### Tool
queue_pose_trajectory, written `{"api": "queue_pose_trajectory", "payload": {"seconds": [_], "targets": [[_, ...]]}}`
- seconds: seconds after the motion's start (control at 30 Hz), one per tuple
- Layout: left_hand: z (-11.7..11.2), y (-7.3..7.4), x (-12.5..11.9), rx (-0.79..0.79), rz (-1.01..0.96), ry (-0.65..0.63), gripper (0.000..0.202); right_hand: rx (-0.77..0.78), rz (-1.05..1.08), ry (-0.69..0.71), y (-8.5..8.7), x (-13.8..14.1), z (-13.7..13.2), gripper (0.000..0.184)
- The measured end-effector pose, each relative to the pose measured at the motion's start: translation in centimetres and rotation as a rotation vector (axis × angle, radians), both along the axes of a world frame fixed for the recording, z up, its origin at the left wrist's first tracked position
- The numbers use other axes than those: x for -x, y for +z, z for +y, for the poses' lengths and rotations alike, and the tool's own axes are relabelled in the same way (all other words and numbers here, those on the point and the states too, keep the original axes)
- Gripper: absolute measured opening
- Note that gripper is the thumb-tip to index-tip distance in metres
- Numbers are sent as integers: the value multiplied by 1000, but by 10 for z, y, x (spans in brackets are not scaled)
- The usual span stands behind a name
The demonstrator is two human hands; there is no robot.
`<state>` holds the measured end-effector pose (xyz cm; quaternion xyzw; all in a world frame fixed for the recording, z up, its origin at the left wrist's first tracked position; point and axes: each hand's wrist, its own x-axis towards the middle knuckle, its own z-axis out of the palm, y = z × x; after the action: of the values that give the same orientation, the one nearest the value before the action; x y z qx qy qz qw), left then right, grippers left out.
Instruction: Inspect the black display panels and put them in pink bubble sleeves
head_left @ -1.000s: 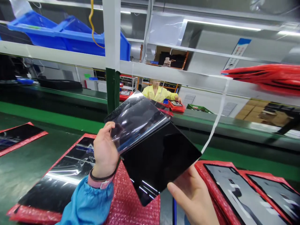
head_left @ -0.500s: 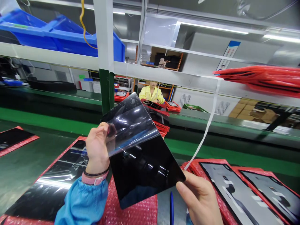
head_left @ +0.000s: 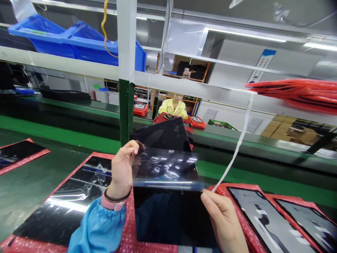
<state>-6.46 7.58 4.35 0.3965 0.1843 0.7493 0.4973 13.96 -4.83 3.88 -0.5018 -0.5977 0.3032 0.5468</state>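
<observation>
A black glass screen panel (head_left: pixel 171 218) is tilted up in front of me, with a clear plastic film (head_left: pixel 163 168) lying over its middle. The film's lower edge stands off the glass in a bright, curled band. My left hand (head_left: pixel 123 168) is closed on the panel's left edge, where film and glass meet; its thumb side is partly hidden. At the right, the thumb and forefinger of my right hand (head_left: pixel 223 218) pinch the film's corner beside the panel's right edge. Under the panel lies a red bubble-wrap pouch (head_left: pixel 158 247).
To the left, another black panel (head_left: pixel 60 207) rests on red wrap. At right, grey-backed panels (head_left: pixel 263 218) lie on red pouches. A white strap (head_left: pixel 237 147) hangs from the shelf, which bears red pouches (head_left: pixel 297 93). A co-worker in yellow (head_left: pixel 172 107) sits across.
The panel has turned so its lower edge is nearly level. My right hand has gone from the panel's corner to the film's corner, and the film's curled edge sits lower across the glass.
</observation>
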Motion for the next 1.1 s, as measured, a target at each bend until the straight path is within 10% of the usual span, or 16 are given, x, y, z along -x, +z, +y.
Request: {"api": "queue_pose_trajectory", "payload": {"seconds": [0.2, 0.77, 0.93, 1.1], "targets": [[-11, 1, -8, 7, 98, -158, 22, 38, 77, 48, -5, -2, 3, 38], [-18, 2, -9, -99, 172, -34, 21, 25, -108, -78, -19, 5, 3, 42], [-14, -1, -8, -232, 226, 1, 22, -280, -271, -272, -32, 12, 4, 86], [-5, -10, -6, -371, 246, 40, 23, -561, -650, -258, -24, 20, 5, 80]]}}
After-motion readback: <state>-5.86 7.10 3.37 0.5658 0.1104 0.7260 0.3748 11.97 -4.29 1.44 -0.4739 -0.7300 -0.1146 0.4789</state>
